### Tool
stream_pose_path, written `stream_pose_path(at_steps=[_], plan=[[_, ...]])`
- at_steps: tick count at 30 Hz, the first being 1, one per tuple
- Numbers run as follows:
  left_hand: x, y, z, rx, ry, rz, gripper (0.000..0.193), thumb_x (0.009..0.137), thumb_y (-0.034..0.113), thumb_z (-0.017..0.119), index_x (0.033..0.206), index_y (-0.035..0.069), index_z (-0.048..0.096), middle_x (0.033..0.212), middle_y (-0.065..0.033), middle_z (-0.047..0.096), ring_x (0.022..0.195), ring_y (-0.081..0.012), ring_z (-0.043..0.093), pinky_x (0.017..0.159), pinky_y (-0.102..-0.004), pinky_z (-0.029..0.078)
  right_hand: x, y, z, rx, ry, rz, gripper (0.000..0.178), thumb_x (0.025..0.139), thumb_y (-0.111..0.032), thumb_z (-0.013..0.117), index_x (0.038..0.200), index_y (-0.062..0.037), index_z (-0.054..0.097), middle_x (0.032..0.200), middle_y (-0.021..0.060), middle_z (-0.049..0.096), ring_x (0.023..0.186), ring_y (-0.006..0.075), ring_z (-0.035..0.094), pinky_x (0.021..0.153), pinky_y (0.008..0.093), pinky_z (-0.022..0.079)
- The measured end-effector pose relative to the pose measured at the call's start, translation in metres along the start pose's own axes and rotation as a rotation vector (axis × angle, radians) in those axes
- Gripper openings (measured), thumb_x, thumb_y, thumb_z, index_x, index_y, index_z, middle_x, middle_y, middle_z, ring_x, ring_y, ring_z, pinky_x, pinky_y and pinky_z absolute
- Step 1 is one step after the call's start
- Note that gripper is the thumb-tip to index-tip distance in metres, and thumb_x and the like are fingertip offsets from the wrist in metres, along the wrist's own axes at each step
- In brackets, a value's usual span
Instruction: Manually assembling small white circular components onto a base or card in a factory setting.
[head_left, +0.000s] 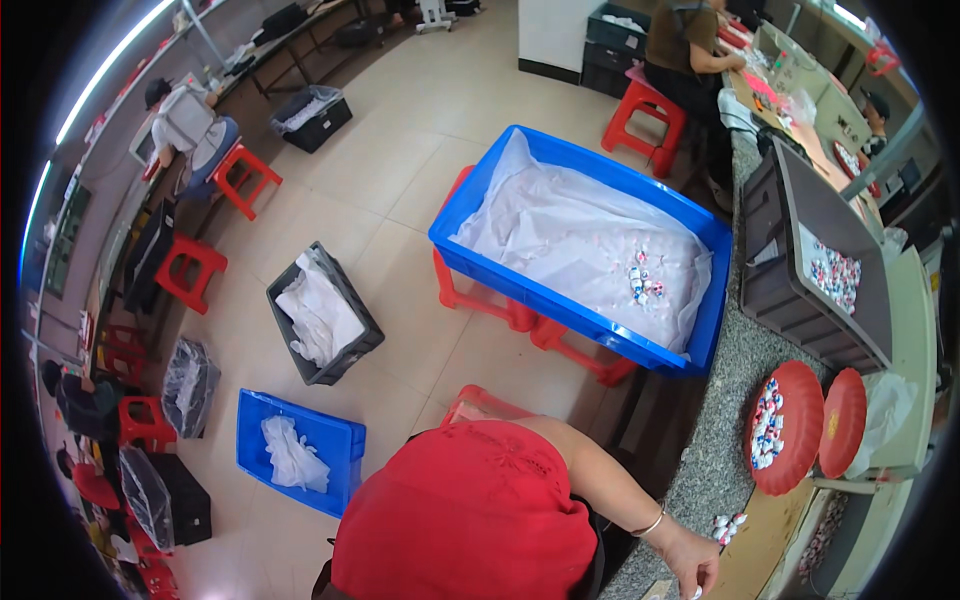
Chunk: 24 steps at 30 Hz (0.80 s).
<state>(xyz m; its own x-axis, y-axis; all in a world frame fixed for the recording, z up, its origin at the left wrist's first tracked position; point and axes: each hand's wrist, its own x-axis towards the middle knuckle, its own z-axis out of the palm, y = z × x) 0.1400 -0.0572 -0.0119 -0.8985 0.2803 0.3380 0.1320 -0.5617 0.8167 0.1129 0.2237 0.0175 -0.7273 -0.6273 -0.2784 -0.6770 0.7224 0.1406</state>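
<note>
My left hand [690, 562] is at the lower right, at the granite bench's edge, a bracelet on its wrist. Its fingertips are pinched round a small white piece [697, 592], mostly hidden and cut off by the rim. The bare arm comes out from behind red cloth [460, 510] that fills the lower middle, apparently my shoulder. Beside the hand lies a little heap of small white, blue and red pieces [729, 528]. Farther along the bench, a red scalloped tray [790, 388] holds several similar pieces. My right hand is out of view.
A big blue bin [590, 295] lined with white sheeting stands on red stools. A grey crate [815, 335] rests tilted on the granite bench [690, 470]. Floor bins include a black one [372, 335] and a smaller blue one [340, 440]. People [185, 125] work at benches along both sides.
</note>
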Motion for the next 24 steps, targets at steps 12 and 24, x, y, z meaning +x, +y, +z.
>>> stream_pose_path(at_steps=[12, 24], plan=[[-0.007, 0.006, 0.008, -0.020, -0.022, -0.045, 0.031, 0.085, 0.022, 0.076, 0.108, 0.001, 0.070, 0.095, -0.0053, 0.071, 0.084, -0.0105, 0.064, 0.075, -0.0274, 0.053, -0.003, -0.031, -0.001, 0.119, 0.212, 0.015, 0.028, 0.090, -0.034, 0.061, 0.107, -0.0124, 0.068, 0.090, 0.0175, 0.068, 0.074, 0.0376, 0.066, 0.068, 0.0457, 0.053], [-0.032, 0.005, 0.022, 0.024, -0.092, -0.165, 0.027, 0.080, 0.013, 0.073, 0.103, 0.000, 0.069, 0.090, -0.0052, 0.068, 0.081, -0.0105, 0.061, 0.072, -0.0277, 0.051, -0.065, -0.050, 0.033, 0.214, 0.349, 0.216, 0.026, 0.090, -0.029, 0.065, 0.096, -0.0049, 0.073, 0.081, 0.0185, 0.069, 0.071, 0.0349, 0.066, 0.066, 0.0420, 0.054]])
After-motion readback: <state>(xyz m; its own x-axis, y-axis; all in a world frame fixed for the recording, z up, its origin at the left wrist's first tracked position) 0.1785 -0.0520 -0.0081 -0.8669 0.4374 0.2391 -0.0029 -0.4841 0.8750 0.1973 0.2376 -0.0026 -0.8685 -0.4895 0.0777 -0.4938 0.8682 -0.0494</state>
